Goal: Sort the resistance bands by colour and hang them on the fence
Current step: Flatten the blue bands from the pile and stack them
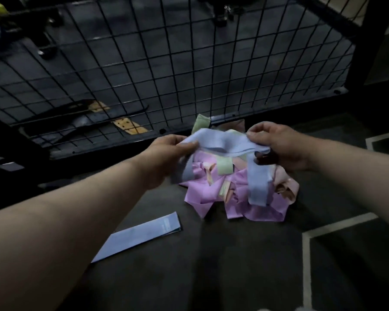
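A heap of resistance bands (213, 194), purple, green and peach, lies on the dark floor at the foot of the black wire fence (166, 63). Both hands hold a light blue band (225, 142) just above the heap. My left hand (164, 158) pinches its left end and my right hand (281, 144) pinches its right end. A loop of the same blue hangs down over the heap on the right side. A second blue band (139, 235) lies flat on the floor to the lower left.
The fence stands close ahead with a thick black post (366, 41) at its right. Behind the mesh lie dark weightlifting belts (81, 122) with tan patches. White floor lines (308, 254) run at the lower right.
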Demonstrator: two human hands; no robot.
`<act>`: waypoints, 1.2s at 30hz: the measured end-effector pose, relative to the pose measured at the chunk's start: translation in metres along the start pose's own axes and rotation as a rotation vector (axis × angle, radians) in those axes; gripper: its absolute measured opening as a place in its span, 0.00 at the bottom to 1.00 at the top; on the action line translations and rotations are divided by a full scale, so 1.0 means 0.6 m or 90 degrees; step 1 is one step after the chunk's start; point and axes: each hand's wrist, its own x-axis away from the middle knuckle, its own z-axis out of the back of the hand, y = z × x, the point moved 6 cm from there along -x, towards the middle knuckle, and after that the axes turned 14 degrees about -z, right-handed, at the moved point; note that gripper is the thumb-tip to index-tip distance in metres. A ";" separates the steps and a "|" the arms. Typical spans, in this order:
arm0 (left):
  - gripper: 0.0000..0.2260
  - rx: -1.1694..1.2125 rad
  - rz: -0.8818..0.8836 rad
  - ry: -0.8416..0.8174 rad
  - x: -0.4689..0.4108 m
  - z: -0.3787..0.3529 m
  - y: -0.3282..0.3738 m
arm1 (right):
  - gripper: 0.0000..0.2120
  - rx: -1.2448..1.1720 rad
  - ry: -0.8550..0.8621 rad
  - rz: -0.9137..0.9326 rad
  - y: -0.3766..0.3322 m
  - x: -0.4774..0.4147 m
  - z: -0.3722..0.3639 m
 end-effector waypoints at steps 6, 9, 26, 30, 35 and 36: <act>0.13 -0.193 0.006 -0.085 0.128 0.096 0.046 | 0.09 -0.062 -0.188 -0.032 -0.116 0.110 -0.118; 0.06 -0.200 0.040 -0.098 0.191 0.144 0.070 | 0.23 -0.085 -0.332 -0.074 -0.139 0.177 -0.179; 0.10 -0.104 -0.025 0.179 0.474 0.384 0.120 | 0.07 -0.088 -0.022 0.163 -0.131 0.360 -0.302; 0.16 0.005 -0.082 0.294 0.476 0.412 0.119 | 0.05 -0.107 0.001 0.146 -0.121 0.351 -0.306; 0.04 -0.058 -0.098 0.340 0.462 0.419 0.116 | 0.05 0.005 0.014 0.122 -0.108 0.337 -0.342; 0.04 -0.093 -0.094 0.337 0.457 0.420 0.114 | 0.05 0.040 0.021 0.122 -0.105 0.338 -0.351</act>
